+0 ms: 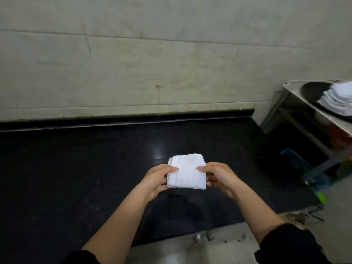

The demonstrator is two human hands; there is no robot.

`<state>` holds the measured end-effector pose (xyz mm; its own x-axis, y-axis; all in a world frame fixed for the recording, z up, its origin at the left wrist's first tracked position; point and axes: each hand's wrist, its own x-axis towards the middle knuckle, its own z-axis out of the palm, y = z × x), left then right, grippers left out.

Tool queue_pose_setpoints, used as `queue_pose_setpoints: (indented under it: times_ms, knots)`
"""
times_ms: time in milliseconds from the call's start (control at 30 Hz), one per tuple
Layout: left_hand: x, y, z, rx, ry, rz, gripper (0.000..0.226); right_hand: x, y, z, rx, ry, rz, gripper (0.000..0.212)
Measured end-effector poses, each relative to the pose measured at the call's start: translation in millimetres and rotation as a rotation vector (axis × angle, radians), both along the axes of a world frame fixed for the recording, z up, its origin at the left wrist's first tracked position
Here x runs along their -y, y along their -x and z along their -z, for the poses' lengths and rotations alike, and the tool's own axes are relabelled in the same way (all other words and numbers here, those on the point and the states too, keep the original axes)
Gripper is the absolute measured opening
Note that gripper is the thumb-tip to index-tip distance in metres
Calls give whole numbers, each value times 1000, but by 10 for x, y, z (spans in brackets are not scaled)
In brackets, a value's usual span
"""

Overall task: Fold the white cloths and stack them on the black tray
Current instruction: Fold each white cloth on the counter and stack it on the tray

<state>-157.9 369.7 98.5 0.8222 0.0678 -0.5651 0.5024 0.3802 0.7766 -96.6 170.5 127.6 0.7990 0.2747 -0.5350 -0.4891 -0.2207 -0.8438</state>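
Note:
A small white cloth (pixel 187 171), folded into a thick square, is held just above the black counter (pixel 76 168). My left hand (pixel 155 181) grips its left edge, thumb on top and fingers underneath. My right hand (pixel 221 178) grips the right edge the same way. At the far right a black tray (pixel 314 91) sits on a metal table (pixel 297 94), carrying a stack of folded white cloths (pixel 338 99) that the frame edge cuts off.
A pale tiled wall (pixel 152 63) rises right behind the counter. Between counter and metal table, low down, lie a blue tool (pixel 297 161) and something red (pixel 341 138). The counter's front edge drops to a littered pale floor (pixel 219 242).

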Motion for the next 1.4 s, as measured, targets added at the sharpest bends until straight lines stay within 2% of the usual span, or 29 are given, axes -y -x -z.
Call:
queue_pose_setpoints:
  times_ms: [300,567,867,1100,1233,1400]
  knots:
    - [1483,-1162,-645,152,-56,283,29,1664,-580,-565,138,46,260,6]
    - [2602,-2229,-1017,282,-35,394,32,2789,-1382,-1037,276,43,343,9]
    - [3778,-3314,-1524,368,-43,474,19,3990,-2403,-1558,361,66,430,12]
    - [4502,-3841,-1778,409,-103,430,7,4744,-3088,-1748,381,27,379,6]
    - [5034,-4223,-1931,448,-174,354,14,5276,-3586,-1841,407,18,350,5]
    - [5712,-4651,-2025,448,-300,261,13,5948,-4199,-1884,391,-23,300,7]
